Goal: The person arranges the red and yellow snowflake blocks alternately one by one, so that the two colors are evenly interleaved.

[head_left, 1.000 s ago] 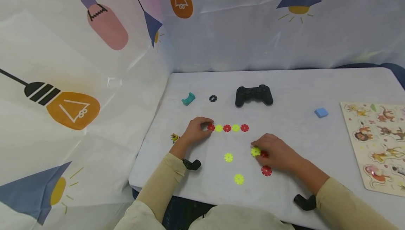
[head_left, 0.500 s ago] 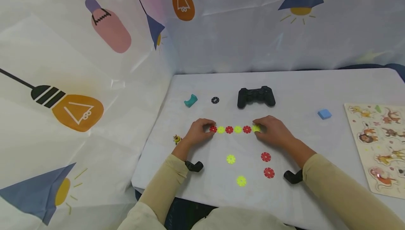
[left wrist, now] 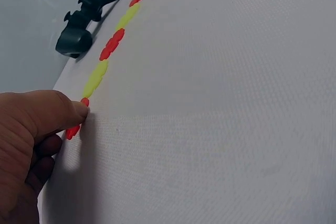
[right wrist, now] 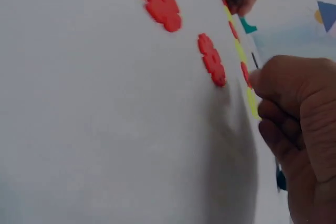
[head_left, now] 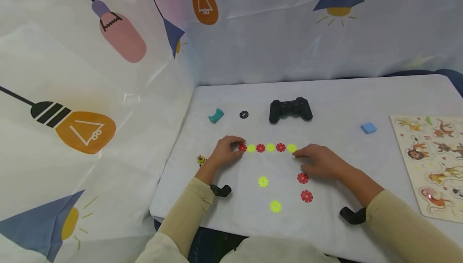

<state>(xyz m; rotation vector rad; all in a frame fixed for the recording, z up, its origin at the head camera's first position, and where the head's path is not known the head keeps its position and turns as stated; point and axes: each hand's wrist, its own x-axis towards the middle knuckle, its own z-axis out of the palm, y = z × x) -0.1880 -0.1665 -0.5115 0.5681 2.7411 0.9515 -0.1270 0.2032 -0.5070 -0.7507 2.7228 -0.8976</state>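
A straight row of flower-shaped discs, red and yellow by turns, lies on the white table. My left hand (head_left: 226,150) holds the red disc (head_left: 242,147) at the row's left end between thumb and fingers; the left wrist view shows the thumb on that red disc (left wrist: 72,132). At the right end lies a yellow disc (head_left: 291,148), with the fingertips of my right hand (head_left: 323,162) just beside it, slightly spread and holding nothing. Nearer me are two loose red discs (head_left: 303,178) and two loose yellow discs (head_left: 263,181).
Behind the row lie a black game controller (head_left: 291,109), a black round chip (head_left: 244,114) and a teal curved block (head_left: 216,115). A blue block (head_left: 368,127) and an animal puzzle board (head_left: 428,166) are to the right. A small bee figure (head_left: 200,160) sits by my left forearm.
My right hand carried a yellow disc up to the row's right end, let it go there, and drew back a little toward me. The left hand stayed at the left end.
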